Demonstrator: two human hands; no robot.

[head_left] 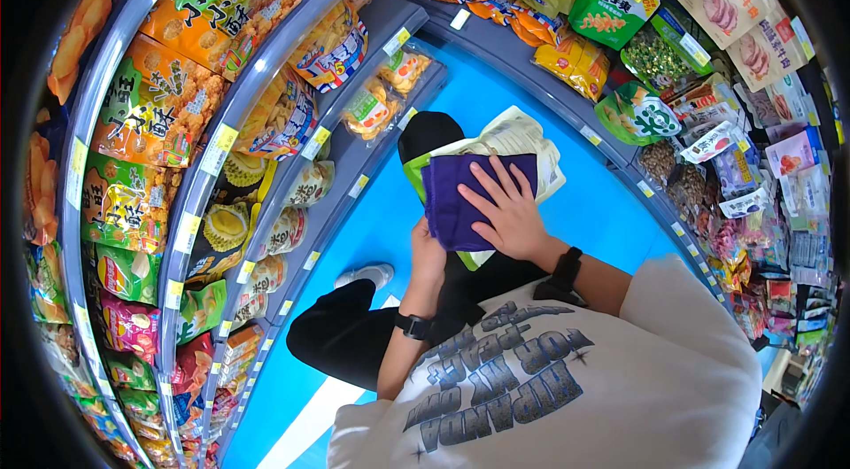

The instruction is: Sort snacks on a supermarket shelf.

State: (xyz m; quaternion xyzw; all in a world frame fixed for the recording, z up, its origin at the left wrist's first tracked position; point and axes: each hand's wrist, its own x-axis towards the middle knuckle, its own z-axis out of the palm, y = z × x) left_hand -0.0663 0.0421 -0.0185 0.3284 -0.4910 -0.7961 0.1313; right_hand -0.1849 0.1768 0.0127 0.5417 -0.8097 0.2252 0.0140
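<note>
A folded purple cloth (451, 203) lies over a white-and-green snack bag (541, 143) above my knees. My right hand (508, 210) rests flat on the cloth, fingers spread apart. At the lower left corner, my left hand (428, 250) grips the edge of the bag and cloth, its fingers partly hidden underneath. Most of the bag's middle is covered by the cloth. Green trim shows along the bag's left side and below the cloth.
Tiered shelves (219, 153) of bagged snacks rise on my left. Another shelf (558, 97) with pouches and hanging packets curves along the front and right. Between them runs a blue floor (584, 203), where my shoe (366, 275) shows beside my bent knees.
</note>
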